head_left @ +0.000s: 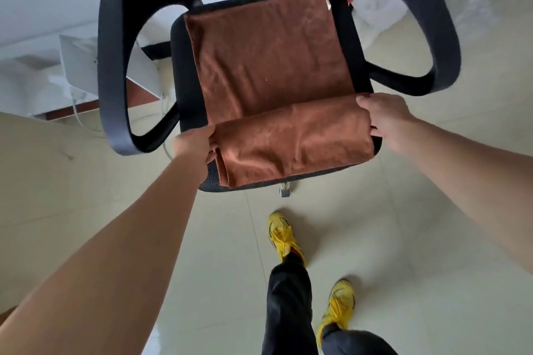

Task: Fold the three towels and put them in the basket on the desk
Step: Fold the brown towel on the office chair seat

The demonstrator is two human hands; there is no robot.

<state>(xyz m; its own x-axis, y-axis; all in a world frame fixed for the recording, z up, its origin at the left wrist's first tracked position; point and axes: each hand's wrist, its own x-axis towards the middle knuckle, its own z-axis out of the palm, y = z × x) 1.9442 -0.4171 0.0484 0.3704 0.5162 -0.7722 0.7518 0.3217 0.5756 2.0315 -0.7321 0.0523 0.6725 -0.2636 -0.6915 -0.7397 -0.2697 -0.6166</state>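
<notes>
Towel [271,66], one, brown, on one chair [181,72]; left hand [196,143] and right hand [383,119] apparently pinch its folded edge.

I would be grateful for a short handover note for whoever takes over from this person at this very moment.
Left hand: pinches the near left end of the brown towel.
Right hand: grips the near right end of the same towel.
Things: the towel lies spread on the chair seat, with its near band doubled over between the hands. The other two towels and the basket are out of view.
Done: the first fold is begun, and nothing is seen in a basket.
Left: finish folding this towel, fold the other two, and put all three in the basket.
</notes>
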